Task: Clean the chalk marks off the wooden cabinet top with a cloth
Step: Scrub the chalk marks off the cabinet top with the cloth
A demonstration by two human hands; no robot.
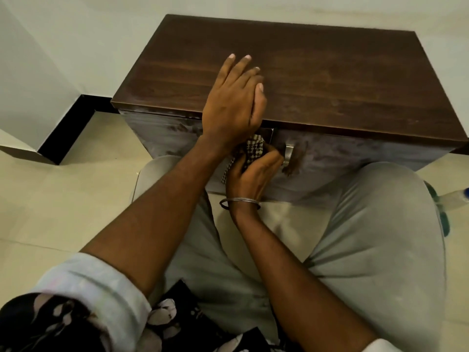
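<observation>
The dark wooden cabinet top (317,72) fills the upper middle of the view, with faint pale smears near its front left corner. My left hand (233,102) lies flat on the top's front edge, fingers slightly apart and empty. Below the edge, my right hand (251,176) grips a bunched checked cloth (250,148) against the cabinet's front face (165,133), which is streaked with whitish chalk haze. The cloth sits just left of a metal handle (289,153).
The cabinet stands against a pale wall, with a black skirting (68,128) at the left corner. My knees in grey trousers (380,224) press close to the front. A white and blue object (454,196) lies on the tiled floor at far right.
</observation>
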